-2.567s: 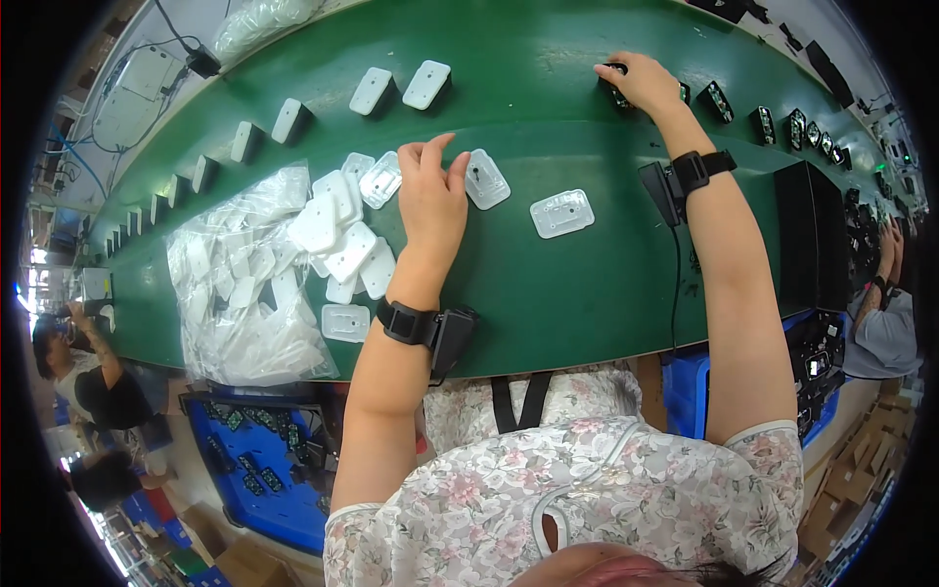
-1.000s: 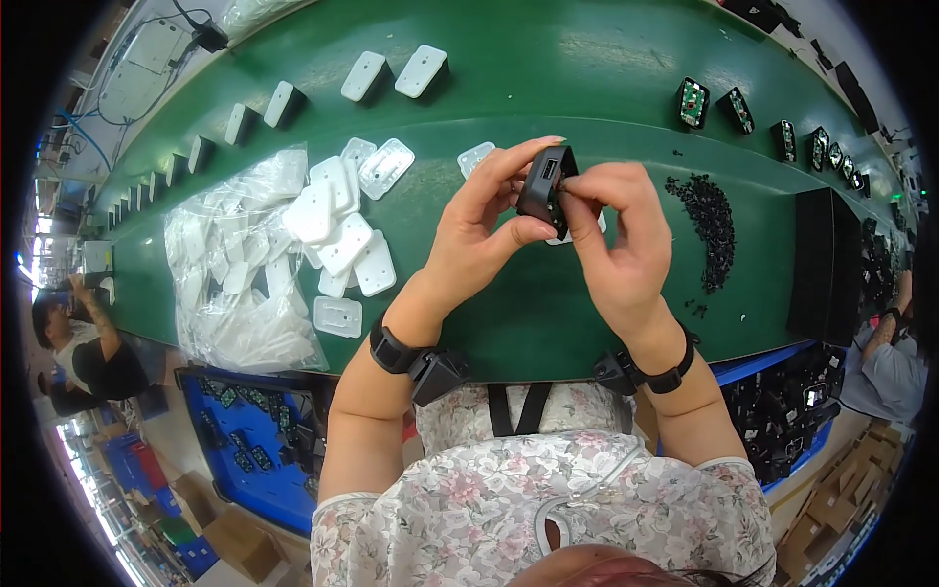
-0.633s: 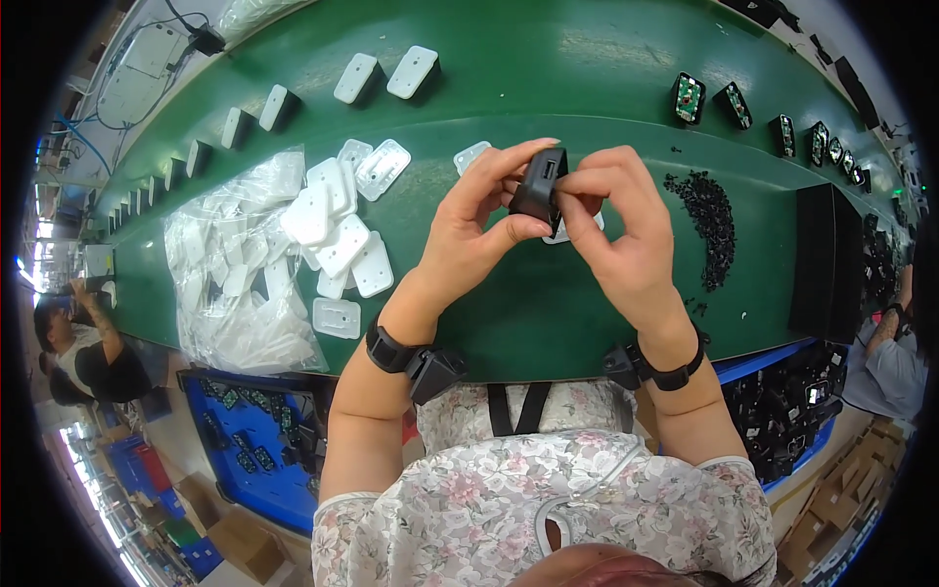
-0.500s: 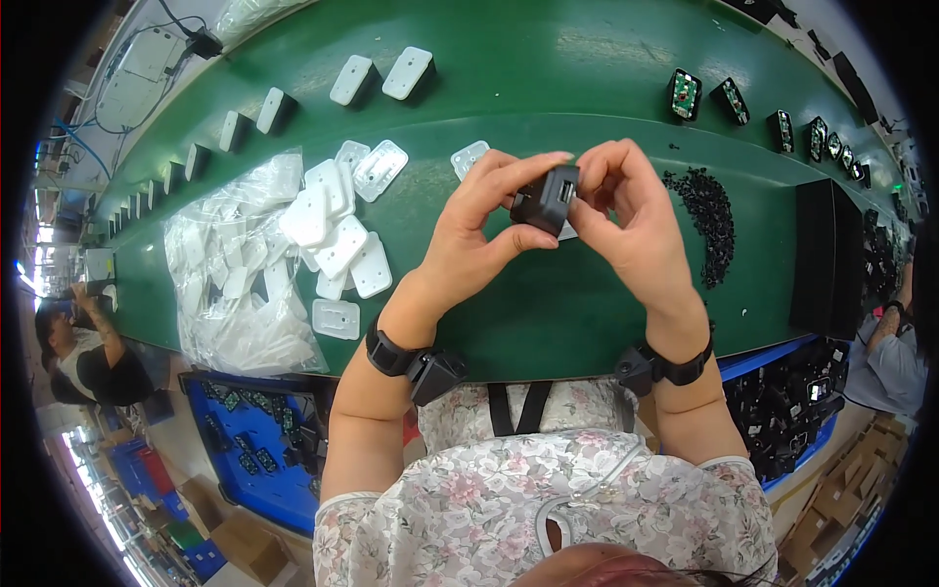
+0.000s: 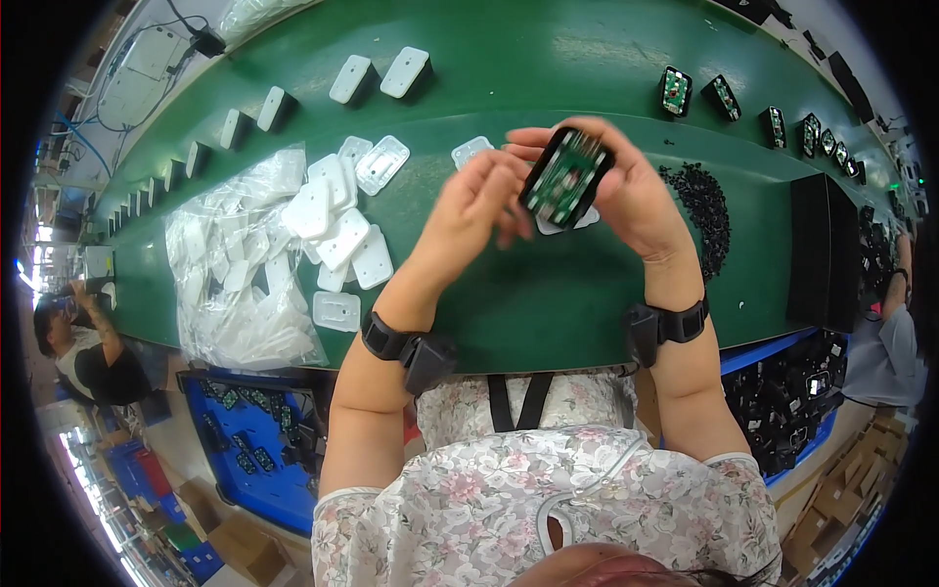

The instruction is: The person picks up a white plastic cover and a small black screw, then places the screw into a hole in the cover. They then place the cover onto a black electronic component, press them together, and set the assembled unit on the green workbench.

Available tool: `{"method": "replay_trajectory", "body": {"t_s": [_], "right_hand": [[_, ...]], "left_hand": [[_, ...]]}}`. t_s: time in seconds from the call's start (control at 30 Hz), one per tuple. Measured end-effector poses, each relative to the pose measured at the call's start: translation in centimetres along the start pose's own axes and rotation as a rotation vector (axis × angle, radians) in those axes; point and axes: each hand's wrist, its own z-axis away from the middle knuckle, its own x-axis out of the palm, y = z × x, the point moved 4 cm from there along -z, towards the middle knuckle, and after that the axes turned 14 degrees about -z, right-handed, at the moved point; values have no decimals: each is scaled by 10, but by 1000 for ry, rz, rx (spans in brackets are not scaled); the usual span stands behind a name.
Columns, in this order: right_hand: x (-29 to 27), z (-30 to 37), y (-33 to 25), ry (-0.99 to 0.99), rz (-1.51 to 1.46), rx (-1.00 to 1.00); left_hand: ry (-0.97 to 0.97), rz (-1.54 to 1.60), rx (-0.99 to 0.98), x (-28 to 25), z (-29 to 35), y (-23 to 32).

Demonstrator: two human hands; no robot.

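Right hand (image 5: 636,196) grips black housing (image 5: 567,176) by its edges – left hand (image 5: 474,201) steadies it; likely light, rigid, exposed board fragile.

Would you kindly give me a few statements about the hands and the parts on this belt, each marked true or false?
1. The right hand holds a black housing with a green circuit board. True.
2. The white covers lie right of the hands. False: they lie to the left.
3. The left hand rests flat on the green belt. False: it is raised beside the housing.
4. A pile of small black parts lies right of the hands. True.
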Motion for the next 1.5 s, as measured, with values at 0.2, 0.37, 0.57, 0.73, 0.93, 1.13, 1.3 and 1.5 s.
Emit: {"method": "replay_trajectory", "body": {"t_s": [0.2,0.37,0.57,0.73,0.93,1.13,1.3,1.5], "right_hand": [[-10,13,6,280,220,467],[3,16,33,72,436,784],[-40,16,3,414,506,476],[-50,10,-6,421,704,78],[-13,4,-7,400,903,-63],[11,1,6,89,1402,-255],[16,-5,19,41,1452,-221],[12,-7,24,71,1488,-149]], "left_hand": [[728,-1600,80,-38,1,10],[723,-1762,182,-31,-12,-7],[652,-1683,247,-24,-14,-4],[401,-1482,464,-25,-9,2],[262,-1175,450,-26,-7,6],[237,-1183,453,-30,2,24],[241,-1334,415,-40,6,9],[252,-1443,414,-40,6,-1]]}}
